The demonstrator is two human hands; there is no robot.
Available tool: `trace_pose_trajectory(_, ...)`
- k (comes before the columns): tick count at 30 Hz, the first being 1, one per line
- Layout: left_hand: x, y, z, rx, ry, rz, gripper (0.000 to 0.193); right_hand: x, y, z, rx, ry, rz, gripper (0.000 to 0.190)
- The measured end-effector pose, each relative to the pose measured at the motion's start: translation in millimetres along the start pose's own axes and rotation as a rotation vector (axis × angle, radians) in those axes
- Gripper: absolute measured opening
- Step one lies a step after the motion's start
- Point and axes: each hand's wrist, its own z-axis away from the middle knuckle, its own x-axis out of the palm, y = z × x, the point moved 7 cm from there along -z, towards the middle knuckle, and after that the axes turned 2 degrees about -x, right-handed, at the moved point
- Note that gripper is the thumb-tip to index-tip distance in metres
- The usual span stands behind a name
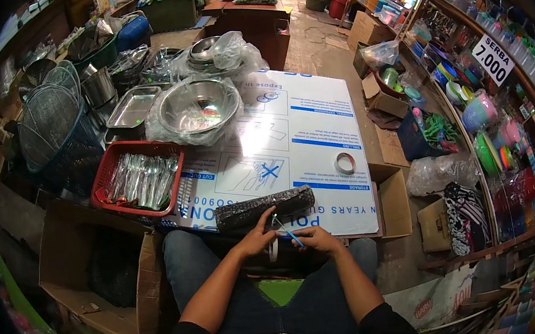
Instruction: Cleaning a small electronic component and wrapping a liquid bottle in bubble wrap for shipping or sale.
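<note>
A dark cylindrical roll in clear plastic (pixel 267 207) lies across the near edge of the table. My left hand (pixel 257 236) reaches to it, the index finger stretched along its side. Just under the left thumb hangs a narrow pale ring, apparently a roll of tape (pixel 273 251), which that hand seems to grip. In my right hand (pixel 318 239) is a slim tool with blue handles, which looks like scissors (pixel 294 237). Its metal tips point up at the dark roll, close to the left fingertips. Another tape roll (pixel 345 163) rests on the right part of the table.
The tabletop is covered by a printed white sheet (pixel 323 136). On its left stand a red basket of wrapped spoons (pixel 139 180), steel basins in plastic (pixel 198 106) and metal trays (pixel 134 106). An open carton (pixel 98 277) is by my left knee; shelves of plasticware (pixel 486 109) line the right.
</note>
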Motion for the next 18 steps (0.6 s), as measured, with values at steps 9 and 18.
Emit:
trace_pose_trajectory(9, -1.8, -0.9, -0.5, 0.005, -0.025, -0.029, 0.08, 5.8, -9.7, 0.3, -0.029, 0.003, 0.051, 0.035)
trace_pose_trajectory(18, -4.9, -5.1, -5.3, 0.089, 0.019, -0.069, 0.081, 2.2, 1.4, -0.5, -0.055, -0.001, -0.091, 0.037)
